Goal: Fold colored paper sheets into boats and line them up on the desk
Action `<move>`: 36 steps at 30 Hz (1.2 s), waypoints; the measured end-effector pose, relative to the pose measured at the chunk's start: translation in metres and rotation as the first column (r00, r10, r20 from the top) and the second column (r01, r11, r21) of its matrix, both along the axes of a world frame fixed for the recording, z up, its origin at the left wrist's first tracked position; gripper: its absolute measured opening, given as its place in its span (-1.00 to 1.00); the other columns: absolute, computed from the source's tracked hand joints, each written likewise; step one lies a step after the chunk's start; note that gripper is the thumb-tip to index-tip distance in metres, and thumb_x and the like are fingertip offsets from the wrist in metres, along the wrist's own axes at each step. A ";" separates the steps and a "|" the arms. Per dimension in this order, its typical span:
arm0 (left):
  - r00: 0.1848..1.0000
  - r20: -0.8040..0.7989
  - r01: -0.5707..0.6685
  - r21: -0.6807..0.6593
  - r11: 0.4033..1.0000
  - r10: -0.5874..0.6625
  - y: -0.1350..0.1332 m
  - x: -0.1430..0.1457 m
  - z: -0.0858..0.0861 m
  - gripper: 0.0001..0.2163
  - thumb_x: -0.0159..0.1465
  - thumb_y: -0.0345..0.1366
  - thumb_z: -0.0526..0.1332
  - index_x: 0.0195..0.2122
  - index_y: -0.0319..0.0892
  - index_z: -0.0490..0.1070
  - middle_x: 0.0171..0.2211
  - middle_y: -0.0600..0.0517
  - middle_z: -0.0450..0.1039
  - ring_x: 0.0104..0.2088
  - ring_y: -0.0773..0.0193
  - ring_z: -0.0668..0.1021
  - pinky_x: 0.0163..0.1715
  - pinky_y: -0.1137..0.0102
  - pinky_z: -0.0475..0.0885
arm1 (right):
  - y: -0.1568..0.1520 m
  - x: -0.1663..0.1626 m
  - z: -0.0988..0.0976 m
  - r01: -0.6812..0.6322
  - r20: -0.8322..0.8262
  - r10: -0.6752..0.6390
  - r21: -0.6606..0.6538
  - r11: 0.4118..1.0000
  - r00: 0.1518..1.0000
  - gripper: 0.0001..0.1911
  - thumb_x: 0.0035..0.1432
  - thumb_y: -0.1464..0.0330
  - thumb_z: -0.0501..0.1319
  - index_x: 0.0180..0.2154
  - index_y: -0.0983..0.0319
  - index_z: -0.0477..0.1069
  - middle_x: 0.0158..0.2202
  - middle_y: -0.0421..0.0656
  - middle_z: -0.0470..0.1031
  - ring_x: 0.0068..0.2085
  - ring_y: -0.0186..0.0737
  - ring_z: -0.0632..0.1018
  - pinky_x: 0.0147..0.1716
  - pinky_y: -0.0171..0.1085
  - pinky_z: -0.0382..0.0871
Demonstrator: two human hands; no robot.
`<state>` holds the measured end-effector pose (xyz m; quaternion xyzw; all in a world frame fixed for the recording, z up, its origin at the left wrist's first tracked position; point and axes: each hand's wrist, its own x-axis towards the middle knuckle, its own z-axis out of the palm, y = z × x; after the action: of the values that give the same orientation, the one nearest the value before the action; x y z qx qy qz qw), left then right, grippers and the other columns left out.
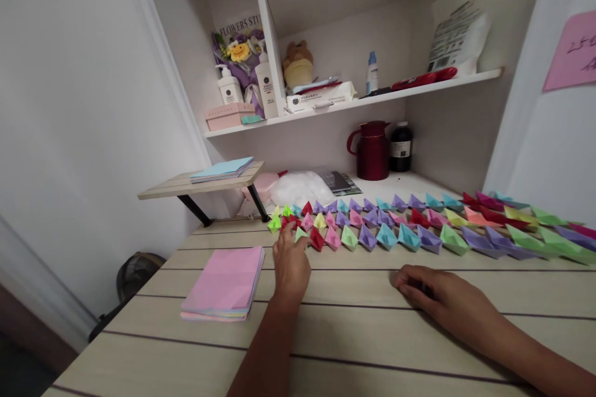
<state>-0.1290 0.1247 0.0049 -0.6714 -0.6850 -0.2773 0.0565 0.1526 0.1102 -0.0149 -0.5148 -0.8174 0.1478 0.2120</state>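
Observation:
My left hand (290,262) reaches forward across the wooden desk (354,328), its fingertips at the left end of the rows of coloured paper boats (400,223), touching a light green boat (300,234) beside a red one (316,238). Its fingers are bent over the boat, and their grip is partly hidden. My right hand (431,294) rests palm down on the desk, fingers loosely curled, holding nothing. A stack of coloured paper sheets with a pink top sheet (226,285) lies to the left of my left hand.
A small raised wooden stand (186,186) carries blue sheets (222,169). Behind the boats are a clear plastic bag (300,189), a dark red jug (371,150) and a dark bottle (400,147). The wall shelf (354,102) holds bottles, boxes and a plush toy.

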 end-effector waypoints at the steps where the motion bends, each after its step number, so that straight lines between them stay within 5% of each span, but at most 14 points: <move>1: 1.000 0.013 -0.017 0.004 1.000 0.017 0.000 0.000 0.001 -0.57 0.11 -0.63 0.07 -0.16 0.01 0.52 0.24 0.03 0.12 0.23 0.14 0.21 0.17 0.23 0.15 | 0.000 0.000 0.000 -0.001 -0.001 0.001 -0.002 1.000 1.000 -0.79 0.22 0.24 0.01 -0.32 0.06 0.40 -0.37 -0.25 0.55 -0.37 -0.17 0.52 -0.40 -0.28 0.25; 7: 0.980 0.165 -0.135 0.119 0.984 0.115 0.000 -0.006 0.003 -0.57 0.07 -0.65 0.06 -0.17 -0.05 0.47 0.19 0.02 0.18 0.16 0.23 0.32 0.14 0.36 0.22 | 0.002 0.001 -0.001 -0.008 -0.021 0.008 -0.012 1.000 1.000 -0.79 0.22 0.23 0.02 -0.31 0.07 0.41 -0.35 -0.23 0.57 -0.36 -0.15 0.53 -0.34 -0.26 0.29; 12: 0.923 0.256 -0.310 0.051 0.949 0.288 0.009 -0.019 -0.003 -0.59 0.15 -0.62 0.01 -0.04 -0.22 0.42 0.03 -0.15 0.34 0.07 0.21 0.43 0.07 0.39 0.27 | 0.002 0.000 -0.002 -0.008 -0.032 0.007 -0.013 1.000 0.999 -0.80 0.22 0.24 0.02 -0.33 0.07 0.39 -0.37 -0.24 0.56 -0.37 -0.16 0.52 -0.35 -0.27 0.28; 22: 0.928 0.179 -0.308 -0.124 0.943 0.326 0.018 -0.017 -0.002 -0.69 0.36 -0.25 -0.05 -0.09 -0.06 0.48 -0.05 -0.08 0.48 -0.02 0.08 0.45 -0.06 0.24 0.28 | -0.002 -0.002 0.002 0.020 -0.007 -0.020 0.010 1.000 1.000 -0.80 0.21 0.26 0.02 -0.34 0.08 0.40 -0.40 -0.25 0.55 -0.39 -0.18 0.52 -0.44 -0.31 0.21; 29: 0.956 0.117 -0.251 -0.146 0.957 0.269 0.020 -0.014 -0.007 -0.67 0.27 -0.40 0.06 -0.11 0.16 0.50 -0.01 0.02 0.43 0.02 0.08 0.41 -0.03 0.19 0.24 | 0.001 -0.001 -0.001 0.008 0.003 -0.008 0.004 1.000 1.000 -0.81 0.22 0.27 0.02 -0.33 0.07 0.39 -0.40 -0.27 0.54 -0.38 -0.20 0.52 -0.41 -0.31 0.23; 36: 0.943 0.139 -0.291 -0.107 0.951 0.304 0.021 -0.016 -0.009 -0.65 0.27 -0.45 0.04 0.04 -0.03 0.38 0.03 -0.09 0.40 0.06 0.10 0.42 0.00 0.21 0.27 | 0.000 -0.002 0.001 0.015 -0.006 -0.015 0.001 1.000 1.000 -0.82 0.20 0.27 0.03 -0.35 0.07 0.39 -0.40 -0.28 0.55 -0.38 -0.19 0.52 -0.40 -0.31 0.24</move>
<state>-0.1455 0.1459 -0.0042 -0.5387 -0.7918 -0.2874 0.0162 0.1510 0.1098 -0.0142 -0.5203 -0.8131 0.1471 0.2158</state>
